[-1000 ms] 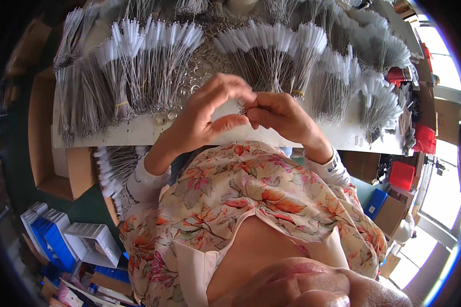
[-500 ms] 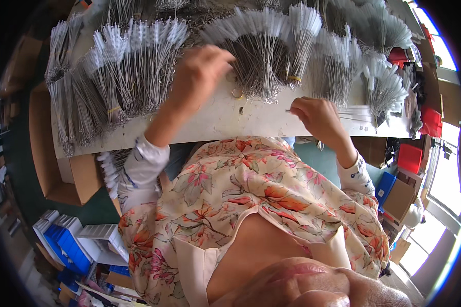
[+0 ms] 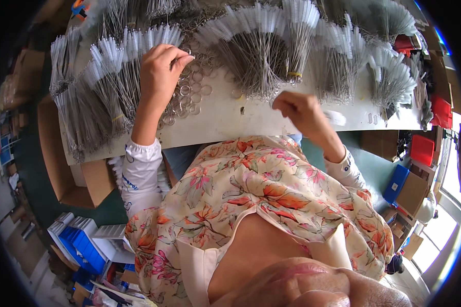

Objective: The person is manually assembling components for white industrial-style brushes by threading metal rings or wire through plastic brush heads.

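My left hand (image 3: 161, 71) reaches to the far left of the white table (image 3: 225, 120), over a pile of small metal rings (image 3: 192, 97). Its thumb and fingertips are pinched together on what looks like one ring. My right hand (image 3: 302, 112) hovers above the table's near edge, its fingers curled together; I see nothing in it. Fanned bundles of thin wire brushes with white bristle tips lie behind both hands: one (image 3: 261, 51) between them, another (image 3: 110, 77) left of my left hand.
More brush bundles (image 3: 389, 71) cover the table's right end. Open cardboard boxes (image 3: 61, 163) stand below the table's left end, and blue bins (image 3: 79, 245) lie on the floor at the left. Red and blue boxes (image 3: 422, 148) stand at the right.
My hands, joined at the table's edge a second ago, have parted. The left went up and left to the ring pile. The right swung out to the right, then came back toward the middle.
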The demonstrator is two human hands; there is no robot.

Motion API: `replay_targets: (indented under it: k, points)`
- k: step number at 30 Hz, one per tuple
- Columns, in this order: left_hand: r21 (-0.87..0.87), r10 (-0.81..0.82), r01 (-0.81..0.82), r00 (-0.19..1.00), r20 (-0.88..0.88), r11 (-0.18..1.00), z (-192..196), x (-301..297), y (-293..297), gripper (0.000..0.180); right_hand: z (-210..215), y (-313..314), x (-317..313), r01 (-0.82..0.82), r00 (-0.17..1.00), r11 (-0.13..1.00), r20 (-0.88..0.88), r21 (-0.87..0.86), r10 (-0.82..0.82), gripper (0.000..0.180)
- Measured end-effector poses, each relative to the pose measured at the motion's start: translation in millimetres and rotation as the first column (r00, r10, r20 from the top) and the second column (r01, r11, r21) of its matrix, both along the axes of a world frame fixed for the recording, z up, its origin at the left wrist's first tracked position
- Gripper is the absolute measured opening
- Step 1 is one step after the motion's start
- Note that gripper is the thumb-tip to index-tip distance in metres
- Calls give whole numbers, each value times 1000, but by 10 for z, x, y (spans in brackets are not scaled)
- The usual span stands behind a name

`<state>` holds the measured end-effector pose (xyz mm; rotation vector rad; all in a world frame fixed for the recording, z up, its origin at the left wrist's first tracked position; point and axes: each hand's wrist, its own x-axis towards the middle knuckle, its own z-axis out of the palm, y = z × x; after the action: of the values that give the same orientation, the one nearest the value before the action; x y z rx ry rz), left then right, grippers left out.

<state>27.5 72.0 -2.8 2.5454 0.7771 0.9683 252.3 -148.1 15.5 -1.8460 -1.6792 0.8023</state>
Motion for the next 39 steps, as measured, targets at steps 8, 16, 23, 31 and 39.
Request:
replay_targets:
  k: [8,16,23,31,39]
  points:
    - [-629,151,700,620,770,339,399,91,-643,14,590,564,-423,89,897,930,-435,358,81,10]
    - [-521,323,844,461,827,127,369,230,-882,12,592,644,-692,64,944,781,-292,621,155,9]
    - [-422,-71,344,838,542,839,605,74,-845,19,582,641,-659,-33,912,804,-311,594,267,9]
    - [-534,-75,571,724,686,623,637,-45,-775,25,614,700,-684,-93,934,753,-205,651,293,10]
    - [-492,-97,485,777,623,723,733,-92,-759,27,706,729,-672,67,717,952,-678,300,163,8]
